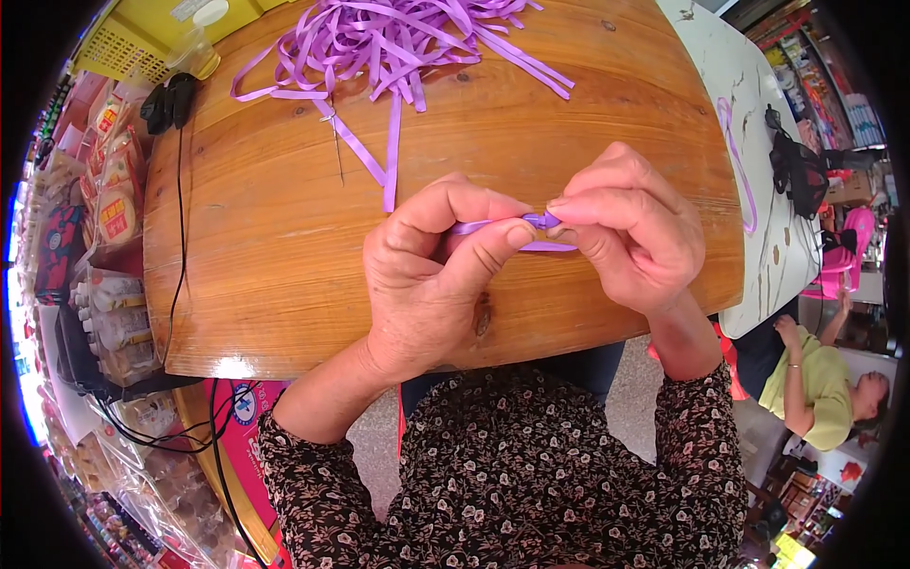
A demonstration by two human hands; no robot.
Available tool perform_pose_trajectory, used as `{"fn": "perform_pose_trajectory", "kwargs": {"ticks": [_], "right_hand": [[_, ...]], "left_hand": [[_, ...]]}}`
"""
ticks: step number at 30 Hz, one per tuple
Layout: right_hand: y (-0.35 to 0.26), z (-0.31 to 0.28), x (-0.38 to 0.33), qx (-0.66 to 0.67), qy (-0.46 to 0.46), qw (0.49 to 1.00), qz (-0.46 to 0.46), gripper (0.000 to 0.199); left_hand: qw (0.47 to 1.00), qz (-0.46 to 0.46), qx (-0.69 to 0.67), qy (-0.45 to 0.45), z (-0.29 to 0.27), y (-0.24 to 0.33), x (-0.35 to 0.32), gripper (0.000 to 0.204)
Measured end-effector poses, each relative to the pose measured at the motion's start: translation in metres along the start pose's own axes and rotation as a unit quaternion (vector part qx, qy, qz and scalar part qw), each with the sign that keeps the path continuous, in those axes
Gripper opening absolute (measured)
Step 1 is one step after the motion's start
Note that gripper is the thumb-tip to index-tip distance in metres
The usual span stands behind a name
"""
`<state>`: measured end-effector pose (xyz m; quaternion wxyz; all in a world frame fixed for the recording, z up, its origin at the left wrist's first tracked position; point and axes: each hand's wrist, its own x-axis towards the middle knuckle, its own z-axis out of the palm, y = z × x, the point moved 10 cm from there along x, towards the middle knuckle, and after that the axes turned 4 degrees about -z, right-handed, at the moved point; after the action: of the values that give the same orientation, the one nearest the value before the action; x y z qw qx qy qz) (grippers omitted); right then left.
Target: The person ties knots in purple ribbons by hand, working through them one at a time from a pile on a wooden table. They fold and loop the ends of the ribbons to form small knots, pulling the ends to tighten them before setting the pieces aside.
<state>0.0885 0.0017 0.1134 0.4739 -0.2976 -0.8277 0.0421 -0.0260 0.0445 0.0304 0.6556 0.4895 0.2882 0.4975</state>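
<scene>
Between my two hands a purple ribbon point(544, 220) is bunched into a small knot or fold above the wooden table. My left hand point(431, 261) pinches it between thumb and forefinger. From the other side my right hand point(633, 228) grips the bunched part with its fingertips. A loose length of the ribbon runs below the pinch, near the right fingers. Farther off lies a tangled heap of purple ribbons point(379, 43), with a few ends trailing toward me. Beside one trailing end rests a thin metal needle-like tool point(338, 152).
The wooden table point(265, 256) reaches toward me. A yellow basket point(133, 43) and a clear plastic cup point(194, 57) stand far left. A black cable point(180, 218) crosses the left side. Packaged goods crowd beyond it. A white table point(773, 190) adjoins at right; a person in yellow-green point(820, 379) is beyond.
</scene>
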Motion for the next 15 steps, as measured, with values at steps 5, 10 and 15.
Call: {"fn": "perform_pose_trajectory", "kwargs": {"ticks": [5,10,15], "right_hand": [[0.014,0.002,-0.003,0.097,0.006,0.994,0.057,0.012],[0.015,0.002,-0.004,0.089,0.007,0.994,0.056,0.013],[0.009,0.002,-0.002,0.057,0.005,0.997,0.046,0.013]], "left_hand": [[0.994,-0.039,-0.103,0.01,0.002,-0.006,0.001,0.007],[0.994,-0.063,-0.094,-0.006,0.002,-0.01,0.0,0.007],[0.994,-0.059,-0.089,-0.005,0.001,-0.011,0.001,0.007]]}}
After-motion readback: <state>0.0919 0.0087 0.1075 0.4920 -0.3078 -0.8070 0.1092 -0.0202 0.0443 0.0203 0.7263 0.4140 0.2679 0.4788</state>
